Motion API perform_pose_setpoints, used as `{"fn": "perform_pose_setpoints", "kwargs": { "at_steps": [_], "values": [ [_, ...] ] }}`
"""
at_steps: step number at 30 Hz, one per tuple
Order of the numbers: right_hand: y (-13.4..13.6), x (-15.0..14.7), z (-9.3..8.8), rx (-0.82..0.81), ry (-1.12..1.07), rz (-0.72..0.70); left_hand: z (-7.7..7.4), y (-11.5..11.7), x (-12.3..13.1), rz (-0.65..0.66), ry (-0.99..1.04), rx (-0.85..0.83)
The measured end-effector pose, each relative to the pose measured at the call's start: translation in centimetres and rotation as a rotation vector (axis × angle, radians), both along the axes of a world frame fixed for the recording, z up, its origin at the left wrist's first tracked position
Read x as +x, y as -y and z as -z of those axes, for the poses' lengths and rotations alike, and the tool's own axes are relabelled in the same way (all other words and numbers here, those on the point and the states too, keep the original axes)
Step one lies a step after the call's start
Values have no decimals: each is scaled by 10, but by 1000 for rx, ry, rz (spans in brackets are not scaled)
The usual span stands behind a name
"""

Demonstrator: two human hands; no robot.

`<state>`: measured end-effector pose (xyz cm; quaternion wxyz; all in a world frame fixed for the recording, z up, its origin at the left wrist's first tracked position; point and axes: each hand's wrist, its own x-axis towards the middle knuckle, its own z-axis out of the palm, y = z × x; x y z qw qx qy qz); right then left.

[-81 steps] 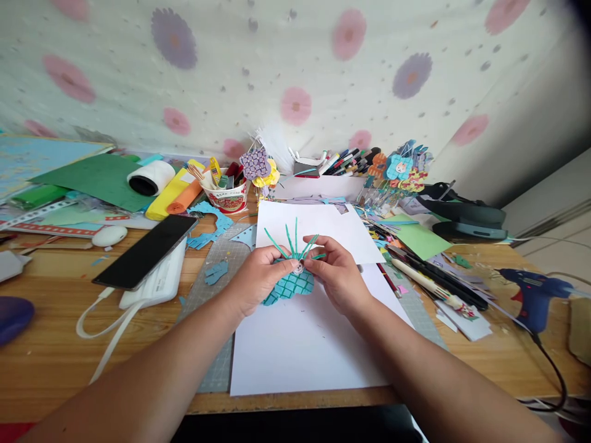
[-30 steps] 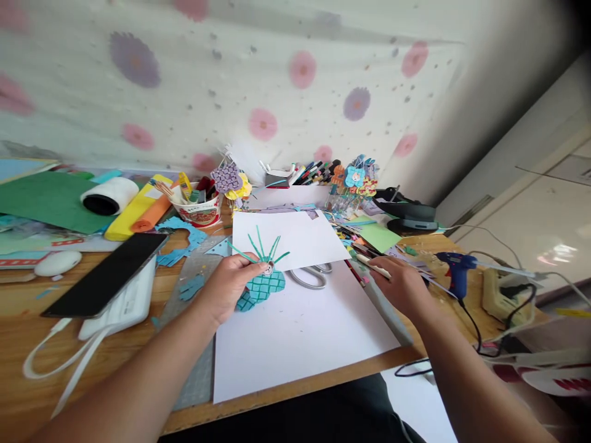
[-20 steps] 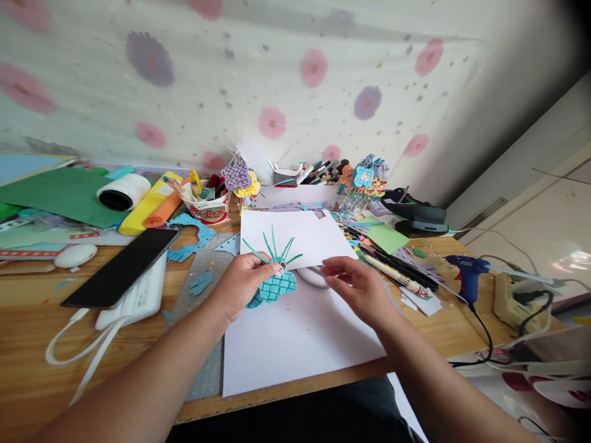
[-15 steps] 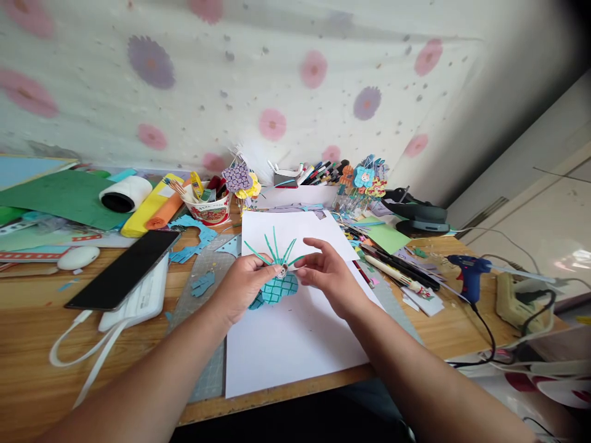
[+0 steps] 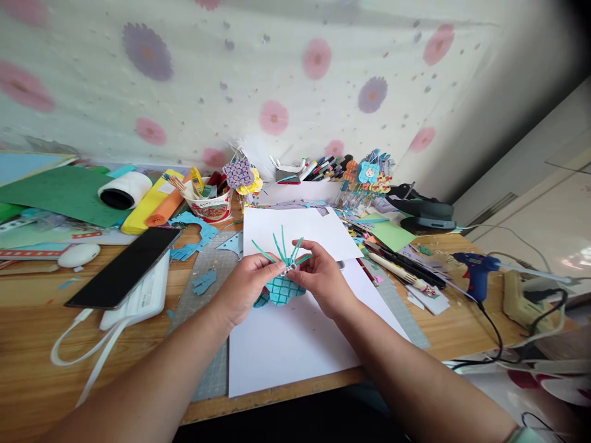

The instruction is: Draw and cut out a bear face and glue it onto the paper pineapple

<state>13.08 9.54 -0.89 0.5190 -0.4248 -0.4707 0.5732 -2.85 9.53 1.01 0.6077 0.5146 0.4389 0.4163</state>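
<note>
I hold a teal paper craft (image 5: 282,289) with a scale pattern and thin green strips fanning out of its top, just above a white sheet of paper (image 5: 295,338). My left hand (image 5: 244,286) pinches its left side near the top. My right hand (image 5: 321,280) pinches the craft's top right, fingers closed at the base of the strips. Both hands meet over the middle of the desk.
A black phone (image 5: 122,267) lies on a white device at left. Paper rolls (image 5: 138,197), a cup of tools (image 5: 210,206) and markers (image 5: 323,166) line the back. A blue glue gun (image 5: 475,274) with its cord lies at right, beside pens (image 5: 401,271). A grey cutting mat (image 5: 207,289) shows under the paper.
My right hand came back from the right side of the desk, by the pens, to the craft and closed on its top. The left hand kept hold throughout.
</note>
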Motion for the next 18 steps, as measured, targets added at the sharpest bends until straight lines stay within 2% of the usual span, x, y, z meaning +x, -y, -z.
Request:
{"fn": "perform_pose_setpoints", "kwargs": {
  "at_steps": [8,11,13,15,18],
  "values": [
    [3,1,-2,6,-8,11,-4,-1,-1,26,-83,8],
    [7,16,-8,52,-6,7,-3,-2,-2,24,-116,11],
    [11,37,-10,127,31,80,-2,-2,-2,16,-127,10],
    [16,61,-11,207,127,227,-1,-2,-1,14,-131,3],
    [30,85,-12,345,396,360,-2,0,1,25,-136,-4]
  ]
}}
